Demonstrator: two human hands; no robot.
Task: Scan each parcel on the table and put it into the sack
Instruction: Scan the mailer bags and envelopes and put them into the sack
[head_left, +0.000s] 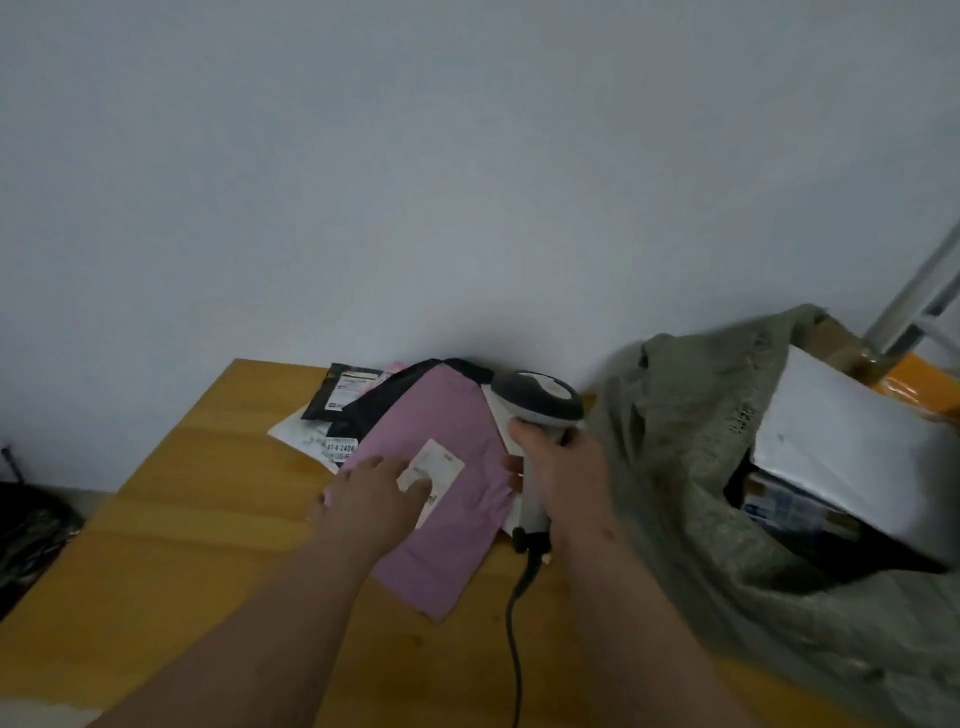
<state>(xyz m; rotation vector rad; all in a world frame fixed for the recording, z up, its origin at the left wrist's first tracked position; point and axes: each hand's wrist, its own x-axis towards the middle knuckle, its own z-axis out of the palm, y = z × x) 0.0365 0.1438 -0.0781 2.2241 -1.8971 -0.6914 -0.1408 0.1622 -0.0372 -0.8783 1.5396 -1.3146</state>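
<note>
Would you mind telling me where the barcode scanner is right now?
In the head view, the barcode scanner is gripped in the right hand, right of centre, between the pink parcel and the green sack.

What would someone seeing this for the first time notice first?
Most eye-catching is the pink parcel lying mid-table on top of a pile of darker mailers, with the left hand pressed flat on its white label. Just beside it, the right hand grips a corded grey barcode scanner. At the right, the olive-green sack gapes open, already holding a big white parcel.
</note>
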